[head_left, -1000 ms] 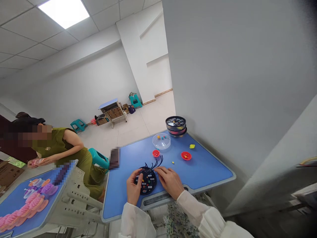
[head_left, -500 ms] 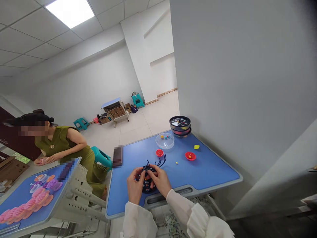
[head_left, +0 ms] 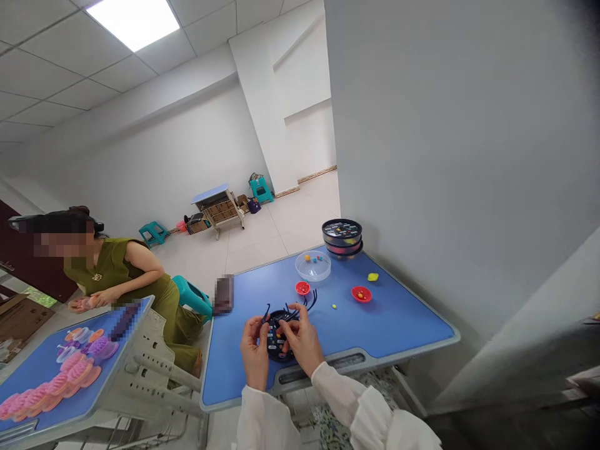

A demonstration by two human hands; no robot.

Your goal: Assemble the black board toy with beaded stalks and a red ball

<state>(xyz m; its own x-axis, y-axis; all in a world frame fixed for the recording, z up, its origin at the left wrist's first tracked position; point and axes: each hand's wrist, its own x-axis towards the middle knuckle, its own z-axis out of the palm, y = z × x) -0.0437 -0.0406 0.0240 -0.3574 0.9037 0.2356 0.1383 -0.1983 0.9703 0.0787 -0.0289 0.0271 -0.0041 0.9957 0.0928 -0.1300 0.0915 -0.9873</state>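
My left hand (head_left: 254, 355) is closed, thumb against fingers, on a thin black strip (head_left: 267, 312) whose curved end sticks up. My right hand (head_left: 304, 342) is bent over a round black disc (head_left: 277, 355) with small coloured and white prints, thumb and fingertips drawn together above it. What those fingertips pinch is too small to make out. The disc lies at the near edge of the blue table, between both hands and partly covered by them. Just beyond my right fingers, more thin black curved strips (head_left: 313, 302) show.
On the blue table (head_left: 403, 325) are a small red bowl (head_left: 302, 288), another red bowl (head_left: 361, 294), a clear round dish (head_left: 313, 267) with small coloured pieces, a yellow piece (head_left: 372, 277) and stacked black-rimmed round boxes (head_left: 342, 236). At left, a person (head_left: 126, 269) sits by pink parts (head_left: 65, 384).
My hands have drawn slightly apart, uncovering more of the black disc. The strip at my left hand has shifted left, and my right index finger has lifted.
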